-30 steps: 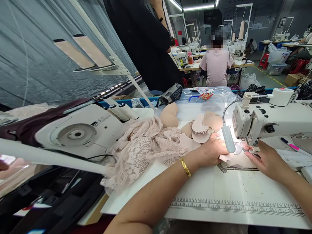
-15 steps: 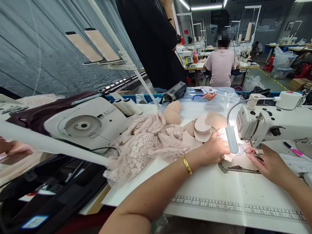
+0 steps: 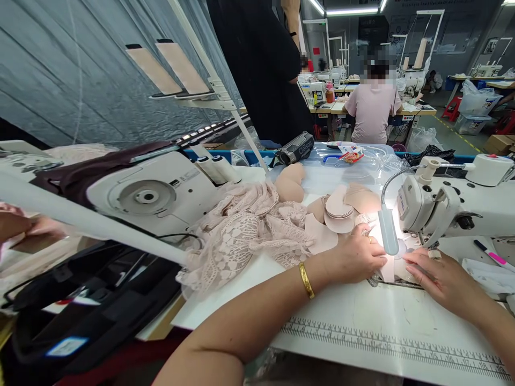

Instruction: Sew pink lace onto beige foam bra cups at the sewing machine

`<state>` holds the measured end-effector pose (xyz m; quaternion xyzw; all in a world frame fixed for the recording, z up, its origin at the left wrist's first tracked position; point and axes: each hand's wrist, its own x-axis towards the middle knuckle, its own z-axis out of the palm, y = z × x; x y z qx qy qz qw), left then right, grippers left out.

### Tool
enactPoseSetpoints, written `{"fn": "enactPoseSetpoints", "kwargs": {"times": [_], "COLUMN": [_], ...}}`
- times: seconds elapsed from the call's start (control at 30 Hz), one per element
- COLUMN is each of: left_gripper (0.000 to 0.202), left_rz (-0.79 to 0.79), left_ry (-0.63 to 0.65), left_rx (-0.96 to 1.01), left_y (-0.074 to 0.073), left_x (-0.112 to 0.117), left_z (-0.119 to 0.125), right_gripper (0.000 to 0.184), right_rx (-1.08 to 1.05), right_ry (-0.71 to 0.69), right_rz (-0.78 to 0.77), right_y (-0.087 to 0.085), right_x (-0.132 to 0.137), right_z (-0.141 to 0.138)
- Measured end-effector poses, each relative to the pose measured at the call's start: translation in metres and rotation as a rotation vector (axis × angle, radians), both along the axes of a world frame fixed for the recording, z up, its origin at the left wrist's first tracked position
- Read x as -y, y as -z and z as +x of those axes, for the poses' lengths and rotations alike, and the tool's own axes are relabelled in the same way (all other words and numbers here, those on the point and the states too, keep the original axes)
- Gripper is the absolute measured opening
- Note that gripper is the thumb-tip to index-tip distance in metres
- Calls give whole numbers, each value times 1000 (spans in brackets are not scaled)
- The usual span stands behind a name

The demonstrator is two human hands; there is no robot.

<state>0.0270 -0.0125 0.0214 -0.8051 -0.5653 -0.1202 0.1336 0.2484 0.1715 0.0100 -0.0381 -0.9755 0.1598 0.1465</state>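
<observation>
Under the needle area of a white sewing machine (image 3: 477, 201), a small pale pink fabric piece (image 3: 388, 269) lies in bright lamp light. My left hand (image 3: 359, 255), below a gold bangle (image 3: 306, 280), has its fingers closed on the piece's left side. From the right, my right hand (image 3: 442, 274) pinches the piece's other edge with thumb and fingertips. A grey lamp head (image 3: 388, 231) hangs between the hands and hides part of the fabric. Stacked beige cup-shaped pieces (image 3: 339, 209) sit just beyond my left hand.
Cream lace fabric (image 3: 235, 236) is heaped left of my forearm. A ruler strip (image 3: 378, 343) runs along the table's front. The pink-and-black pen (image 3: 493, 253) lies at right. A second machine (image 3: 148, 195) and thread cones (image 3: 183, 64) stand left; a person in black (image 3: 261, 69) stands behind.
The view has shifted slightly. My left hand has come a little nearer the table front, and the fabric piece shows more between my hands. A dark metal tip by my right fingers no longer shows.
</observation>
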Motion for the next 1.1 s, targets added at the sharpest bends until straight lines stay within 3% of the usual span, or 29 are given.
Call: {"fn": "enactPoseSetpoints", "kwargs": {"times": [0.17, 0.43, 0.8, 1.1], "left_gripper": [23, 20, 22, 15], "left_rz": [-9, 0, 39, -79], "left_ry": [43, 47, -44, -137], "left_rx": [-37, -23, 16, 4], "left_y": [-6, -8, 5, 10], "left_x": [4, 6, -8, -30], "left_z": [8, 14, 13, -2], "right_gripper": [28, 28, 30, 33], "right_rx": [164, 127, 55, 16], "right_ry": [-168, -167, 4, 92], "right_rz": [-61, -46, 20, 145], "right_y": [-5, -6, 14, 21], "right_x": [8, 11, 6, 2], "right_z": [-2, -4, -10, -15]}}
